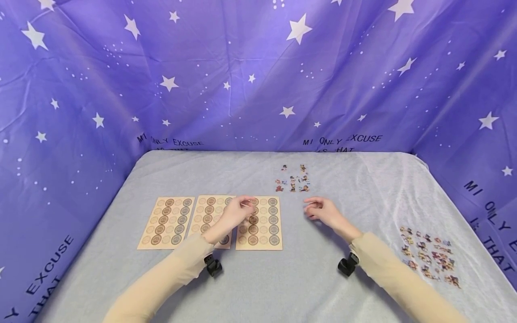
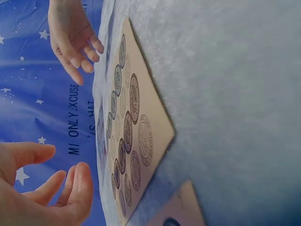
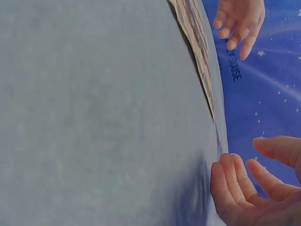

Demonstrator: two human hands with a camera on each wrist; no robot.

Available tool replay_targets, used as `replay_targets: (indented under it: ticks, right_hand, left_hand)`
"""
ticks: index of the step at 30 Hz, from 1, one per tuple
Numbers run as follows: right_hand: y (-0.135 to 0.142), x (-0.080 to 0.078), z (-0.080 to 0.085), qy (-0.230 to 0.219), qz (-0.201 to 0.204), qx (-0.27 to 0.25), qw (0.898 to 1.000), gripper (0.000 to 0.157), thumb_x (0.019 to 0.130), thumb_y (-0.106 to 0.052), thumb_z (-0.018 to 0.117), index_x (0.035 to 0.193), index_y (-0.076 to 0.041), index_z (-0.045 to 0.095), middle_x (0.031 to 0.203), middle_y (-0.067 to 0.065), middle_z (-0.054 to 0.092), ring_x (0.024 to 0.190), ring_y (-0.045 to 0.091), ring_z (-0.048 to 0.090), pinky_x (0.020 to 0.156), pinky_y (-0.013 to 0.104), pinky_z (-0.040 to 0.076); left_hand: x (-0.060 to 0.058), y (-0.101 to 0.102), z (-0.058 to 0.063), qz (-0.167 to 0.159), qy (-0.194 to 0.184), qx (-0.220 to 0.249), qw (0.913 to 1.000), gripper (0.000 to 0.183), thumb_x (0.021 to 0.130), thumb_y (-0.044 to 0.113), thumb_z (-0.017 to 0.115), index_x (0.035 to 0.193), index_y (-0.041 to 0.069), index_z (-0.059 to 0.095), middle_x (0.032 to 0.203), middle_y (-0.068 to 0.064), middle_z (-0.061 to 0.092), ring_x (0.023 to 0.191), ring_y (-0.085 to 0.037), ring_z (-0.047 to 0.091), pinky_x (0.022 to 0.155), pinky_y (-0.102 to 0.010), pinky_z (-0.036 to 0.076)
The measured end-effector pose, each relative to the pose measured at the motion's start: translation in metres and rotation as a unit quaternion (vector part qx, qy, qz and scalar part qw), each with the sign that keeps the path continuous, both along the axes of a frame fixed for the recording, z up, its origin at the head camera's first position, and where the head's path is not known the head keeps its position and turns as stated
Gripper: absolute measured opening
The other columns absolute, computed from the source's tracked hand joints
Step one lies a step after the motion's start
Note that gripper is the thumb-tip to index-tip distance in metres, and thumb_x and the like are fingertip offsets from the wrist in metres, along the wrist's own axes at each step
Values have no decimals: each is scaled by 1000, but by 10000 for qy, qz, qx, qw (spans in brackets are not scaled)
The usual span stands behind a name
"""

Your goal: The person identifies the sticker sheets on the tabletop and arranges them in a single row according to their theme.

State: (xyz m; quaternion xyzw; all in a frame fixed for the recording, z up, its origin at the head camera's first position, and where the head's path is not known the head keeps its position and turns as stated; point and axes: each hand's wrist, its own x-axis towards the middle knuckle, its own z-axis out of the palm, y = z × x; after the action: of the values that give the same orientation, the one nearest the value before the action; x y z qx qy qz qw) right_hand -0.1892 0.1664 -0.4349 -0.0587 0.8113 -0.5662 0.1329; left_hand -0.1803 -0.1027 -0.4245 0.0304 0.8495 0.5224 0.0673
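My left hand (image 1: 239, 211) hovers over the middle and right sheets, its fingers loosely bent with a gap between thumb and fingertips. My right hand (image 1: 323, 211) is in the air to the right of the sheets, fingers relaxed and holding nothing. Three beige sheets lie side by side: a left sheet (image 1: 155, 211), a middle sheet (image 1: 194, 214) and a right sheet (image 1: 263, 247). Rows of printed circles, some dark and some faint, cover them. In the left wrist view one sheet (image 2: 157, 127) lies below the left hand (image 2: 70, 193), apart from it. The right hand (image 3: 254, 193) touches nothing.
A small group of colourful cartoon-figure cutouts (image 1: 292, 184) lies at the back of the table, beyond the hands. A larger group of similar cutouts (image 1: 425, 257) is at the right. Grey cloth (image 1: 274, 287) covers the table, and purple star-patterned curtains (image 1: 242, 67) enclose it.
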Motion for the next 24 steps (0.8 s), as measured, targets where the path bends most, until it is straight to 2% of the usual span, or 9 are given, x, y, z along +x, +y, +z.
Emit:
replay_targets:
  ticks: [4, 7, 10, 17, 20, 24]
  right_hand:
    - [2, -8, -2, 18, -172, 109, 9998, 38, 83, 2, 52, 119, 16, 48, 99, 27, 62, 76, 17, 64, 72, 30, 56]
    - [5, -13, -3, 8, -249, 121, 9996, 38, 84, 3, 50, 120, 16, 47, 99, 27, 62, 76, 14, 63, 73, 28, 55]
    - [8, -18, -4, 13, -332, 86, 9994, 39, 84, 3, 50, 121, 16, 46, 98, 25, 62, 74, 10, 62, 72, 26, 55]
    - [11, -28, -5, 45, -629, 107, 9980, 40, 83, 2, 52, 121, 15, 48, 98, 25, 62, 70, 5, 60, 70, 22, 54]
    - [12, -32, -4, 39, -725, 121, 9973, 41, 82, 2, 52, 121, 15, 48, 100, 27, 61, 70, 6, 60, 69, 21, 54]
    - [13, -37, -2, 44, -792, 165, 9967, 42, 83, 2, 52, 123, 14, 46, 104, 29, 59, 72, 7, 60, 71, 21, 54]
  left_hand:
    - [-10, 7, 1, 12, 51, 280, 9996, 32, 82, 1, 56, 113, -6, 59, 88, -14, 61, 73, -25, 60, 61, -22, 50]
    - [-17, 12, 0, -18, 90, 547, 9985, 33, 81, -2, 54, 113, -8, 58, 89, -17, 61, 78, -34, 61, 67, -29, 55]
    - [-24, 16, 0, -55, 109, 637, 9979, 34, 81, -2, 54, 115, -9, 57, 91, -18, 61, 83, -37, 61, 72, -34, 55]
    - [-40, 29, -4, 101, 69, 516, 9986, 34, 80, 0, 55, 113, -6, 59, 91, -16, 62, 76, -25, 61, 65, -23, 51]
    - [-45, 35, -3, 222, -73, 561, 9982, 32, 81, 1, 56, 113, -6, 60, 92, -16, 63, 75, -23, 61, 68, -25, 53]
    - [-55, 42, -3, 337, -372, 848, 9951, 33, 81, 0, 56, 114, -4, 60, 92, -16, 63, 72, -24, 61, 70, -29, 54]
